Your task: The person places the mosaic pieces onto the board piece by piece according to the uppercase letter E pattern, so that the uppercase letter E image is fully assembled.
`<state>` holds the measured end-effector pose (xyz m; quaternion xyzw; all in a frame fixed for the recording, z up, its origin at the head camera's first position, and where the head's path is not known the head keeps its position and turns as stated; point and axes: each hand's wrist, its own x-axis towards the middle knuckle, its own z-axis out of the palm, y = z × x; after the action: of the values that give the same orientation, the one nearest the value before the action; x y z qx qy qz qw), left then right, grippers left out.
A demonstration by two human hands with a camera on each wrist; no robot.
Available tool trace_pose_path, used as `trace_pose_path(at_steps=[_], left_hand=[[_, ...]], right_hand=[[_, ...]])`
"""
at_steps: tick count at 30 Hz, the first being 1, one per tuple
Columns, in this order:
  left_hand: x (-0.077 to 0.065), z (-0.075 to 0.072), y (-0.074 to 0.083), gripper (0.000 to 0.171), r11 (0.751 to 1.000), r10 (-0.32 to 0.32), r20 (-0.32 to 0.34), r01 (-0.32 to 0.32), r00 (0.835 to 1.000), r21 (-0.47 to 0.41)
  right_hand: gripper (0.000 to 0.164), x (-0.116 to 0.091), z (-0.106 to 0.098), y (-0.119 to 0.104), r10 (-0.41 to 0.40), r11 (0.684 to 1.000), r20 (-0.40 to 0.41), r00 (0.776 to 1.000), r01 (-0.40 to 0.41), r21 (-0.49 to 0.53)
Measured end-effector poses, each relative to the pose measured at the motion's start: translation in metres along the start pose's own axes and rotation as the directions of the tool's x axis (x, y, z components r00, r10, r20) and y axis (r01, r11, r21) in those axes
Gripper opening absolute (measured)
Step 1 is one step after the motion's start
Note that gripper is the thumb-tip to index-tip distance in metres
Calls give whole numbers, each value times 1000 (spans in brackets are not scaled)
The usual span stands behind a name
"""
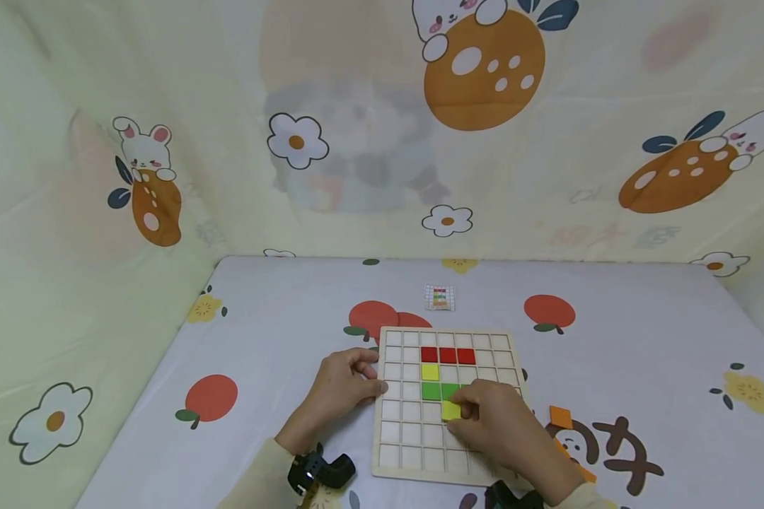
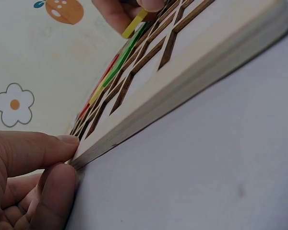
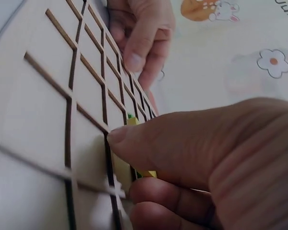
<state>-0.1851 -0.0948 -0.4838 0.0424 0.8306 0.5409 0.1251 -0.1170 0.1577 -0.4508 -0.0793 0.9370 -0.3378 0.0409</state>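
A wooden grid board (image 1: pixel 408 475) lies on the table with square cells. Three red tiles (image 1: pixel 448 355) form a row in it, with a yellow tile (image 1: pixel 429 372) below the leftmost one and green tiles (image 1: pixel 431 391) in a row under that. My right hand (image 1: pixel 499 424) pinches another yellow tile (image 1: pixel 450 411) between thumb and fingers, just below the green row; the tile looks tilted in the left wrist view. The right part of the green row is hidden by this hand. At the board's left edge, my left hand (image 1: pixel 340 385) holds on with thumb and finger.
Orange tiles (image 1: pixel 560 417) lie on the tablecloth to the right of the board, partly behind the right forearm. A small card (image 1: pixel 440 297) with a coloured grid pattern lies beyond the board. Printed fabric (image 1: pixel 356 233) rises behind the table.
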Motion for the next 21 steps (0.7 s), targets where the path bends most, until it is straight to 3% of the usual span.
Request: trace_pose_path(at_steps=[11,21], left_hand=[[1,1,0,45,1000,6,-2,-6,1000,-13],[2,-1,-1,45,1000,17,7,-17,1000,-8]], right_hand=[[20,7,11,-14,53,999,18,998,-52,-9],[25,8,17,-16,48,999,5,999,-48,-22]])
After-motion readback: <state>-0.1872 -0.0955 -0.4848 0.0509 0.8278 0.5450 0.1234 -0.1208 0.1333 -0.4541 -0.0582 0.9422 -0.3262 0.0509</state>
